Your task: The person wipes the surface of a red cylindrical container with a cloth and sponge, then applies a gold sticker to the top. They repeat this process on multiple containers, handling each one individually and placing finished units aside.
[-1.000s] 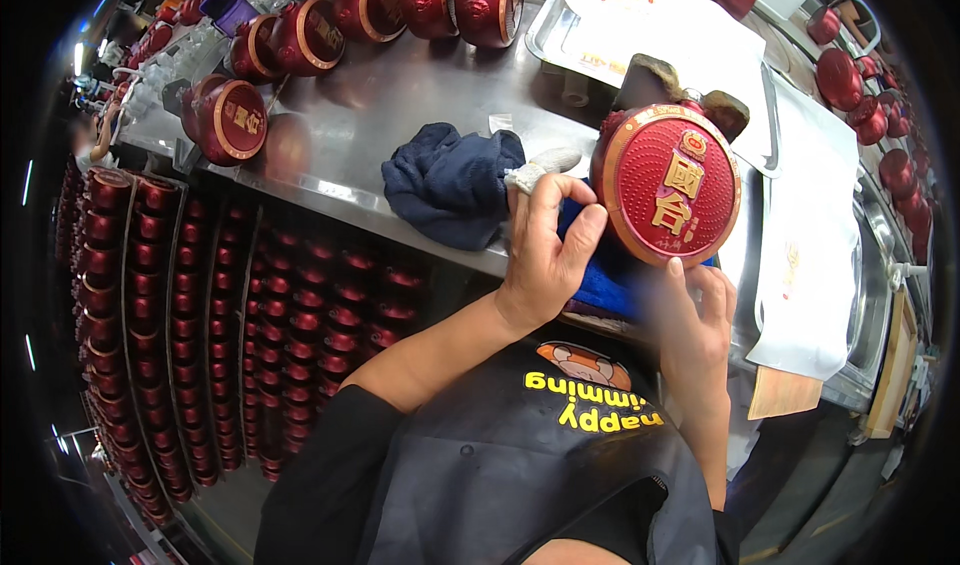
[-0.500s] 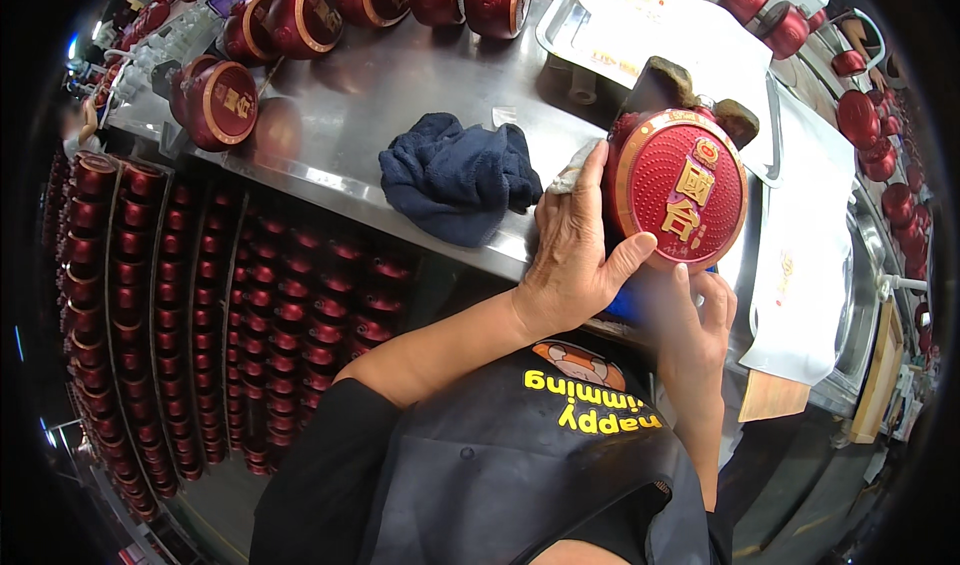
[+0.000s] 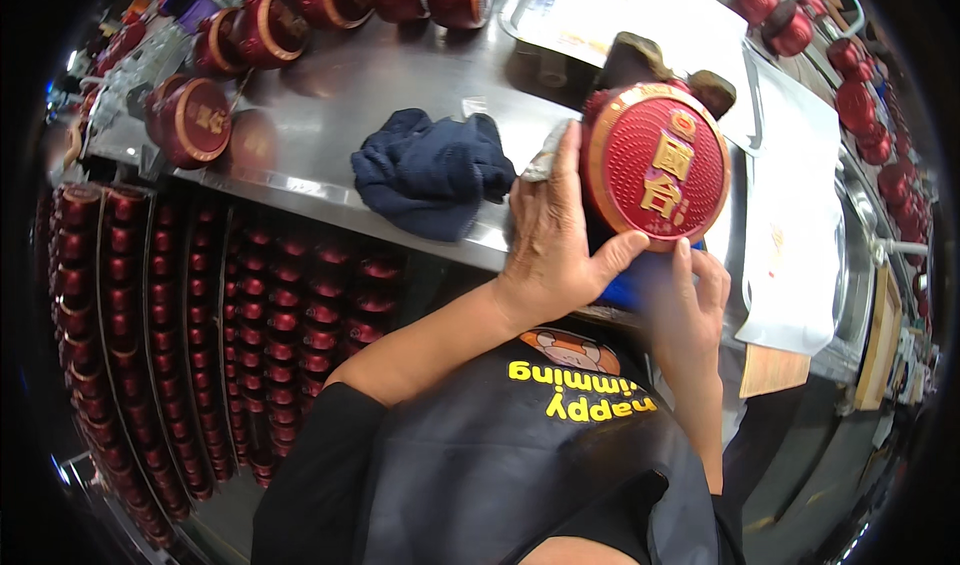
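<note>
On red jar [image 3: 644, 171], gold characters [image 3: 671, 158]

Head camera: fisheye, worn on my head, facing down and forward
Apron [image 3: 480, 475]: nearest, spread low in view
My fingers [image 3: 568, 170]: close, mid-view
Counter [image 3: 330, 105]: beyond, its edges bending toward the rim

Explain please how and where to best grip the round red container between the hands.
I would grip the red container by its rounded side wall, behind the copper-coloured rim, from left and right. Its round front, with raised gold characters, faces the camera and seems to offer less hold. The left hand lies along the left side; the right hand is at the lower edge.
</note>
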